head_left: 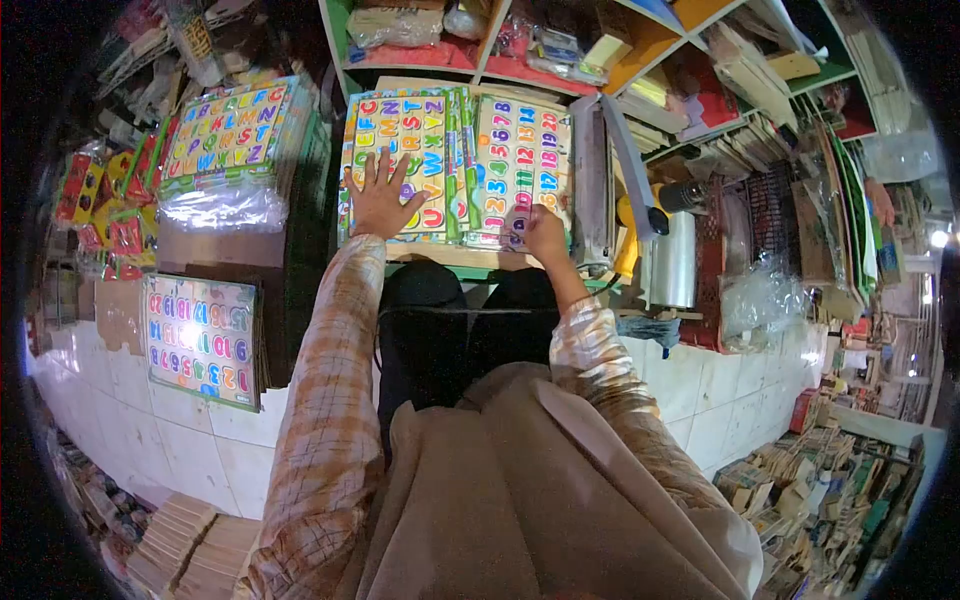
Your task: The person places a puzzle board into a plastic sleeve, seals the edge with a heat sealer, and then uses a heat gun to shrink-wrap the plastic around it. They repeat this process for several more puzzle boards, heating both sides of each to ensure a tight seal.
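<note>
My left hand [385,195] lies spread flat on a colourful alphabet puzzle board [432,135], near its lower left. Below that board, edges of other boards show, so it seems to top a stack. Close on its right is a number puzzle board [515,165] with coloured numerals in rows. My right hand [545,235] is closed over the lower part of the number board, fingers curled at the bottom rows. Whatever its fingertips hold, if anything, is hidden. Both boards rest on a low wooden table [480,258] in front of my knees.
Left of me stands a stack of wrapped alphabet boards [225,130]. A number board [200,340] leans lower down, by the tiled floor [180,420]. Right of the table are a heat sealer [625,170] and a roll of clear film [672,260]. Shelves [480,45] line the back.
</note>
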`<act>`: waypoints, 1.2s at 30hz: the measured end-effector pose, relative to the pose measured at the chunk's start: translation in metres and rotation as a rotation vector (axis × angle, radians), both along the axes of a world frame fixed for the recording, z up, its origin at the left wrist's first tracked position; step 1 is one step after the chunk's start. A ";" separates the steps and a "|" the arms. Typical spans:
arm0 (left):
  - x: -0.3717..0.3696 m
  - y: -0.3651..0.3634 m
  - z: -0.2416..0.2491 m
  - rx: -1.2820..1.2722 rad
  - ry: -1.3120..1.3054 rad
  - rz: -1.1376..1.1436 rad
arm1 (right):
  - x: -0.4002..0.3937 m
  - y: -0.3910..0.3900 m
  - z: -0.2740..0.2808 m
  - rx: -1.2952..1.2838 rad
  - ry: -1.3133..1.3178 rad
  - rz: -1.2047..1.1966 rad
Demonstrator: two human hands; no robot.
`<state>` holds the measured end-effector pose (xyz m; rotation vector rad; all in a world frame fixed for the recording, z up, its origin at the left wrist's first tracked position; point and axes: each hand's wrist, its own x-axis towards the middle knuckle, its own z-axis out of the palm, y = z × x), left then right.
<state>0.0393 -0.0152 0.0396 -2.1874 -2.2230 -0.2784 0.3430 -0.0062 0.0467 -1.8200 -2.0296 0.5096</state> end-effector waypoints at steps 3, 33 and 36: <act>-0.001 0.003 0.001 -0.022 -0.043 -0.005 | 0.012 -0.011 0.007 -0.060 0.042 -0.046; 0.215 -0.038 -0.016 -0.179 -2.379 0.987 | 0.218 -0.012 -0.024 -0.105 1.141 -0.766; 0.211 -0.040 -0.034 -0.228 -2.345 0.856 | 0.210 -0.017 -0.017 -0.103 1.157 -0.667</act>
